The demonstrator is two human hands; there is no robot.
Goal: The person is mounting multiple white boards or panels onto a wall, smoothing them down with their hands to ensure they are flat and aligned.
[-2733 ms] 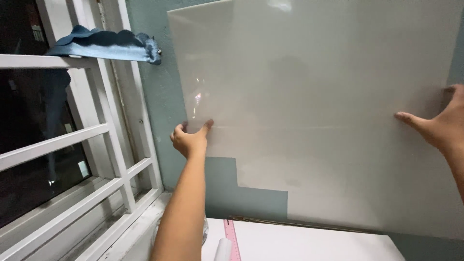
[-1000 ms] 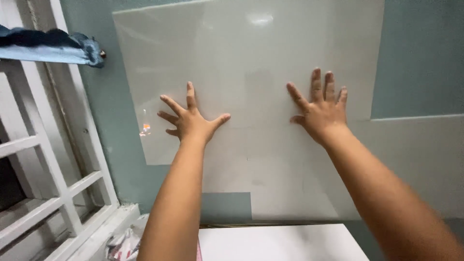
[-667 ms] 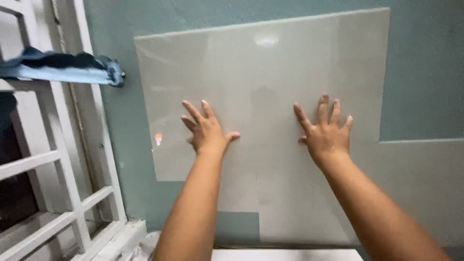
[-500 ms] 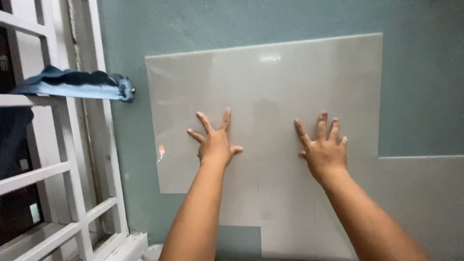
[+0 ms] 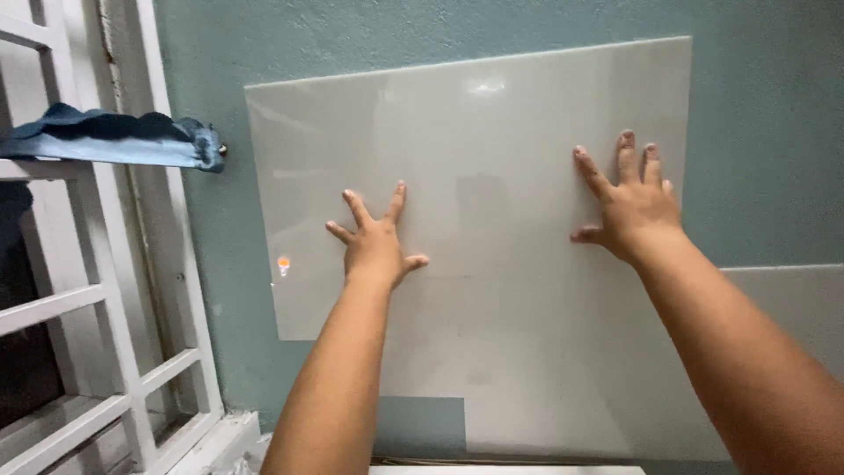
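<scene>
A large glossy pale grey tile (image 5: 492,149) lies flat against the teal wall (image 5: 765,132). My left hand (image 5: 374,242) is spread flat on the tile's lower left part, fingers apart. My right hand (image 5: 629,202) is pressed flat on the tile near its right edge, fingers pointing up. Neither hand grips anything. Below and to the right, another pale tile (image 5: 615,396) covers the wall and meets the upper one.
A white barred window frame (image 5: 114,334) stands at the left, with a blue cloth (image 5: 114,136) draped over a bar. A patch of bare teal wall (image 5: 422,427) shows below the tile. A white edge (image 5: 492,470) runs along the bottom.
The tile went from being carried by its edges to lying flat on the wall. Both hands moved onto its face and my right hand has shifted toward the right edge.
</scene>
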